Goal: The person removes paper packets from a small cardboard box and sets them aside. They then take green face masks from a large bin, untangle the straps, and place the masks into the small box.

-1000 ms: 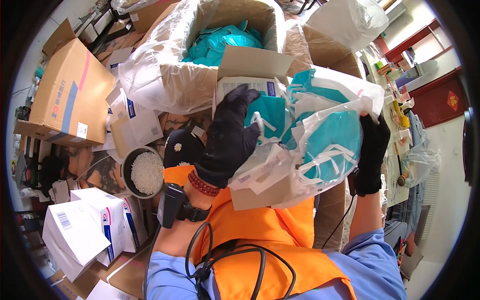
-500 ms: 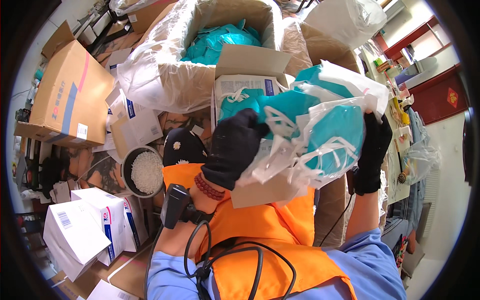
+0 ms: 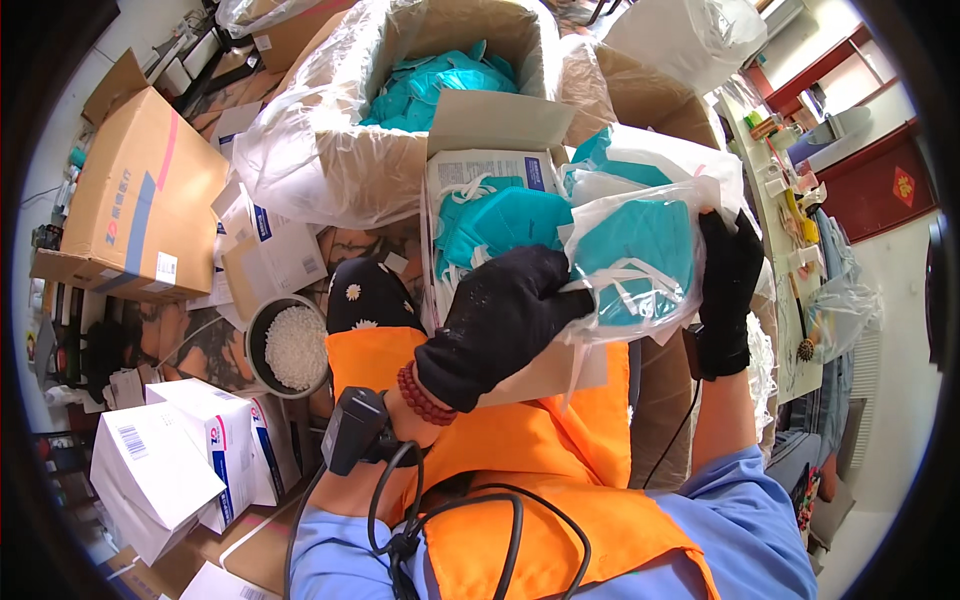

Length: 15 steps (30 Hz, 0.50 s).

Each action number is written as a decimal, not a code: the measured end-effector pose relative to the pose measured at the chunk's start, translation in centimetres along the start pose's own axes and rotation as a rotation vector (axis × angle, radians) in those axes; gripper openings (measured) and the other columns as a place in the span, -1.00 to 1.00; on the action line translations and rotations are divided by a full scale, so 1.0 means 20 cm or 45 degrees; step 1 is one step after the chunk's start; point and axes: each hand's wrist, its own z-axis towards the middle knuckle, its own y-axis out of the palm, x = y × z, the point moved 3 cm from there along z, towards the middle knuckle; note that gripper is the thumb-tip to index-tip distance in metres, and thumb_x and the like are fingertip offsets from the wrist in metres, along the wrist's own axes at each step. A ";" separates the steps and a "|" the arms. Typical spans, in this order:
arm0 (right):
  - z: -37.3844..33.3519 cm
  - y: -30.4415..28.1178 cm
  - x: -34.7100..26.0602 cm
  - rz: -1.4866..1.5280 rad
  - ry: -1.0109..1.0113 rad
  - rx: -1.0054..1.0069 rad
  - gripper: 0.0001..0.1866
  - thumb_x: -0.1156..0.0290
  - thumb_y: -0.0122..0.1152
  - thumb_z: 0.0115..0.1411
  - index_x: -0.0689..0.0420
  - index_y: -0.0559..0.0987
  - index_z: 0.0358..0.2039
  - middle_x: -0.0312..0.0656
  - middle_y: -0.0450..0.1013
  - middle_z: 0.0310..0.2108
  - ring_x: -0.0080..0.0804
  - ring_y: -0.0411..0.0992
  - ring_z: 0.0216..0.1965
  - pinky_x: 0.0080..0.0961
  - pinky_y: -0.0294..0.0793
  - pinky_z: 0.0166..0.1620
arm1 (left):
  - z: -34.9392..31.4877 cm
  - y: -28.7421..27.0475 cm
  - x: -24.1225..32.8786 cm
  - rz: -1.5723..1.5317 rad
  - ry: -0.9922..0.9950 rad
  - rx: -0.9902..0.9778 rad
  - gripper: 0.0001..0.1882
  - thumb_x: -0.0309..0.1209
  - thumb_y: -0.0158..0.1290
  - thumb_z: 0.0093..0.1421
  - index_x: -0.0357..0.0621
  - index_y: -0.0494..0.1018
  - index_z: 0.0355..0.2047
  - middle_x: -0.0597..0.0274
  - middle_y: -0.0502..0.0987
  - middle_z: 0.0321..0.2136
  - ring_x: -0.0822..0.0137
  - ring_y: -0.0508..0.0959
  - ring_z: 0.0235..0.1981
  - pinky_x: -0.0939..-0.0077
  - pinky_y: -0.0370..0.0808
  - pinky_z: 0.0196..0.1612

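Observation:
Between my hands is a clear plastic bag (image 3: 612,318) with a teal face mask (image 3: 637,240) and its white straps inside. My left hand (image 3: 505,320), in a black glove, pinches the bag's left edge. The gloved right hand (image 3: 728,290) grips the opposite edge, its fingertips partly hidden behind the plastic. Beneath and to the left stands an open white box (image 3: 437,290), where more teal masks (image 3: 515,222) lie on a printed sheet (image 3: 497,163). Behind the held bag are another teal mask (image 3: 610,165) and white wrapping (image 3: 690,160).
A large carton (image 3: 370,165) lined with clear plastic holds a heap of teal masks (image 3: 440,85) at the back. On the left are a brown carton (image 3: 140,190), a pot of white pellets (image 3: 293,345) and white boxes (image 3: 155,475). A long table (image 3: 800,370) runs along the right.
My left hand has moved down and right, from the masks in the box to the bag's left edge. The bag now hangs flatter, and my right hand has shifted slightly left.

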 end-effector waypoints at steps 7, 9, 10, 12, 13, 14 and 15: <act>0.04 -0.20 0.06 -0.110 -0.056 0.041 -0.67 0.29 0.25 0.27 0.32 0.59 -0.11 -0.19 0.57 -0.32 -0.52 0.43 -0.32 -0.49 0.44 -0.20 | -0.01 -0.09 -0.22 0.235 -0.035 0.336 -0.78 -0.24 0.13 0.22 -0.15 0.56 -0.35 -0.06 0.56 -0.50 -0.01 0.61 -0.41 0.19 0.54 -0.32; 0.06 -0.24 0.07 -0.119 -0.056 0.029 -0.64 0.26 0.22 0.29 0.32 0.58 -0.09 -0.23 0.56 -0.29 -0.54 0.43 -0.30 -0.49 0.44 -0.18 | -0.02 -0.13 -0.19 0.686 -0.138 0.349 -0.81 -0.27 0.11 0.22 -0.13 0.53 -0.38 -0.06 0.56 -0.52 0.01 0.62 -0.43 0.19 0.56 -0.31; 0.07 -0.26 0.07 -0.129 -0.057 0.040 -0.64 0.26 0.22 0.29 0.32 0.58 -0.09 -0.23 0.56 -0.29 -0.54 0.43 -0.30 -0.49 0.44 -0.18 | -0.01 -0.11 -0.20 0.677 -0.127 0.342 -0.81 -0.27 0.11 0.22 -0.13 0.53 -0.38 -0.06 0.56 -0.52 0.01 0.62 -0.43 0.19 0.56 -0.31; 0.09 -0.30 0.09 0.119 0.004 0.158 -0.63 0.25 0.22 0.29 0.32 0.58 -0.08 -0.25 0.55 -0.26 -0.55 0.43 -0.29 -0.51 0.43 -0.18 | 0.00 -0.07 -0.22 0.916 -0.134 0.333 -0.84 -0.29 0.09 0.21 -0.11 0.49 -0.41 0.00 0.58 -0.47 0.01 0.62 -0.40 0.17 0.55 -0.35; 0.11 -0.35 0.13 0.104 0.037 0.136 -0.63 0.24 0.22 0.29 0.31 0.59 -0.07 -0.26 0.55 -0.26 -0.56 0.43 -0.29 -0.54 0.42 -0.18 | 0.00 -0.05 -0.25 0.910 -0.126 0.331 -0.84 -0.29 0.09 0.21 -0.11 0.49 -0.41 0.00 0.58 -0.47 0.01 0.62 -0.40 0.17 0.55 -0.35; 0.10 -0.36 0.14 0.098 0.033 0.143 -0.63 0.24 0.22 0.29 0.31 0.59 -0.07 -0.26 0.55 -0.26 -0.56 0.43 -0.29 -0.54 0.42 -0.18 | 0.00 -0.04 -0.27 0.953 -0.095 0.369 -0.87 -0.33 0.10 0.20 -0.12 0.51 -0.40 0.02 0.58 -0.42 0.02 0.62 -0.35 0.18 0.55 -0.31; 0.10 -0.37 0.17 0.152 0.111 0.164 -0.62 0.23 0.22 0.28 0.30 0.59 -0.07 -0.26 0.55 -0.26 -0.56 0.43 -0.28 -0.54 0.42 -0.17 | 0.00 -0.02 -0.27 1.005 -0.069 0.407 -0.89 -0.37 0.10 0.18 -0.13 0.52 -0.40 0.03 0.59 -0.37 0.03 0.62 -0.31 0.19 0.55 -0.28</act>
